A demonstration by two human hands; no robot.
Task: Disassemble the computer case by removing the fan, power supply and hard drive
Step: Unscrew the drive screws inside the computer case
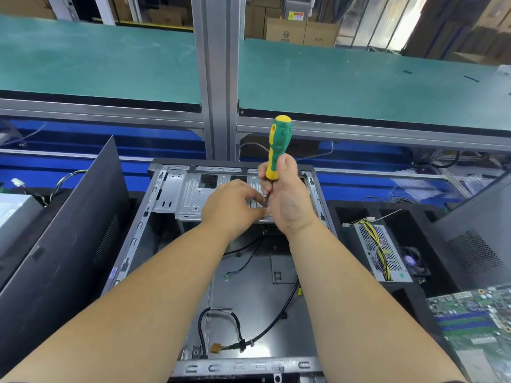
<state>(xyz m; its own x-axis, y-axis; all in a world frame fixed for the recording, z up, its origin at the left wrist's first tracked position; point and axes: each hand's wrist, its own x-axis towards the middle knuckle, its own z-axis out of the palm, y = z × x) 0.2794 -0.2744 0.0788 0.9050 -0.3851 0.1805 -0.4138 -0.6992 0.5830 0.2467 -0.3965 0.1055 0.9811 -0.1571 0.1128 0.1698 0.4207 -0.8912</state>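
The open computer case [229,272] lies on its side in the middle of the workbench, just below the green shelf [96,62], with loose black cables [237,330] trailing over its bare floor. Over the drive cage [190,194] at the case's far end, the right hand [287,197] grips an upright green-and-yellow screwdriver [278,146] by the lower handle, while the left hand [232,205] pinches the shaft near its tip. A removed power supply [380,251] sits at the bench's right side, beside a fan [413,261] and a motherboard [475,319].
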